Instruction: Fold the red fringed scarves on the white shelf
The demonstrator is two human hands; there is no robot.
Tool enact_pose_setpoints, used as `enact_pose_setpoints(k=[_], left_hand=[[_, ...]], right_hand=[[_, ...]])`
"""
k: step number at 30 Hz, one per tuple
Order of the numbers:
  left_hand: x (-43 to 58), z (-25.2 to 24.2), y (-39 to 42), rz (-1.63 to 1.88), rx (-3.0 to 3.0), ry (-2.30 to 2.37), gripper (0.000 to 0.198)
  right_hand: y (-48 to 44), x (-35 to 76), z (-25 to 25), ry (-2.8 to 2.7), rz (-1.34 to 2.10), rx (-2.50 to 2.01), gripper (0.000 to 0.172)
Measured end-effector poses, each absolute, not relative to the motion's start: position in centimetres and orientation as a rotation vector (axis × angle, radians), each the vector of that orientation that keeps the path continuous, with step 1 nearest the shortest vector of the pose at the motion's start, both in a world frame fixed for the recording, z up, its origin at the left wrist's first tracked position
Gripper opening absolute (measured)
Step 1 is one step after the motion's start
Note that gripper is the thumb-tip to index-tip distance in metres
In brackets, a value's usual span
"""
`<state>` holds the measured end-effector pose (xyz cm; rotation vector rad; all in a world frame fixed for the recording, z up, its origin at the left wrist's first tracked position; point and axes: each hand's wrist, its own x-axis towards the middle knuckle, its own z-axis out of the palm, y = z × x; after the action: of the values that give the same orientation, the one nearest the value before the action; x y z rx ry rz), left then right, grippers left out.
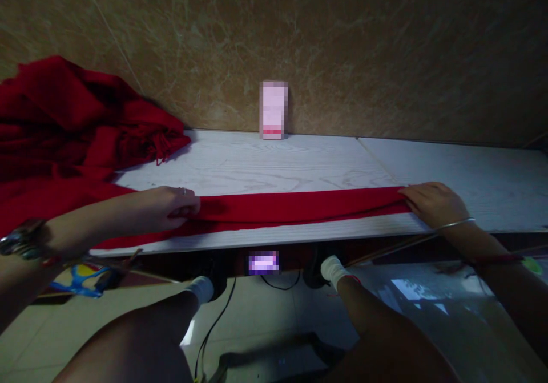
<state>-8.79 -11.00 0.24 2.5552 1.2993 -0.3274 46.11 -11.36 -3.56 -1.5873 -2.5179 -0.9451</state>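
Observation:
A long red cloth (299,208), folded into a narrow strip, lies along the front of the white wood-grain board (278,163). My left hand (173,209) is closed on the strip left of centre, its fingers curled over the cloth. At the strip's right end, my right hand (434,203) pinches the corner, with its fingertips on the fabric. The strip runs fairly straight between both hands, with a fold line along its lower half. On the left it joins a wider spread of red fabric under my left forearm.
A heap of red cloth with a tasselled fringe (160,143) leans at the back left against the brown marbled wall (342,52). A blurred pink-white phone-like object (273,109) stands by the wall. Below the board are a blue-handled item (79,280), a cable (214,329) and my legs.

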Motion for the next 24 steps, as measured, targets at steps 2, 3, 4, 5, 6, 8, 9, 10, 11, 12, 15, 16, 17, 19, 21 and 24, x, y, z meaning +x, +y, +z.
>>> enact_pose_setpoints(k=[2, 3, 4, 5, 6, 8, 9, 10, 11, 12, 15, 16, 17, 19, 21, 24], left_hand=[[-9.0, -0.1, -11.3, -0.275, 2.576, 1.281, 0.024], [-9.0, -0.3, -11.6, -0.281, 2.569, 1.269, 0.026], [-8.9, -0.5, -11.8, -0.302, 2.557, 1.254, 0.028], [-8.8, -0.7, -12.1, -0.329, 2.545, 1.242, 0.029], [-8.7, -0.8, -12.3, -0.346, 2.539, 1.236, 0.030], [-8.7, -0.9, -12.4, -0.350, 2.543, 1.237, 0.035], [-8.7, -1.0, -12.4, -0.351, 2.549, 1.244, 0.039], [-8.8, -1.1, -12.3, -0.352, 2.561, 1.249, 0.043], [-8.8, -1.1, -12.2, -0.347, 2.580, 1.239, 0.046], [-8.8, -1.3, -12.1, -0.337, 2.602, 1.218, 0.049], [-8.2, -1.7, -11.6, -0.308, 2.653, 1.147, 0.052], [-7.9, -1.8, -11.5, -0.307, 2.661, 1.141, 0.052], [-7.4, -1.8, -11.3, -0.308, 2.667, 1.147, 0.053], [-6.4, -1.6, -10.9, -0.312, 2.689, 1.176, 0.054], [-5.8, -1.2, -10.5, -0.286, 2.744, 1.230, 0.055], [-5.7, -1.1, -10.5, -0.206, 2.838, 1.297, 0.053]], right_hand=[[-11.6, 45.9, -3.4, -2.432, -0.962, -1.668, 0.030], [-11.7, 45.8, -3.5, -2.422, -0.946, -1.694, 0.031], [-11.8, 45.9, -3.7, -2.435, -0.908, -1.714, 0.032], [-11.9, 45.9, -4.0, -2.477, -0.852, -1.718, 0.032], [-12.0, 46.1, -4.3, -2.531, -0.791, -1.711, 0.031], [-12.0, 46.5, -4.9, -2.617, -0.711, -1.692, 0.030], [-12.0, 46.6, -5.2, -2.634, -0.704, -1.692, 0.030], [-12.0, 46.7, -5.3, -2.643, -0.712, -1.697, 0.030], [-12.0, 46.7, -5.4, -2.650, -0.724, -1.703, 0.030], [-12.0, 46.7, -5.4, -2.663, -0.735, -1.708, 0.030], [-11.8, 46.3, -5.3, -2.686, -0.783, -1.702, 0.030], [-11.8, 46.1, -5.1, -2.678, -0.807, -1.698, 0.029], [-11.6, 45.9, -4.9, -2.659, -0.835, -1.700, 0.028], [-11.3, 45.6, -4.2, -2.598, -0.895, -1.722, 0.027], [-11.0, 45.5, -3.2, -2.484, -0.960, -1.758, 0.026], [-11.0, 45.8, -2.2, -2.248, -1.039, -1.795, 0.024]])
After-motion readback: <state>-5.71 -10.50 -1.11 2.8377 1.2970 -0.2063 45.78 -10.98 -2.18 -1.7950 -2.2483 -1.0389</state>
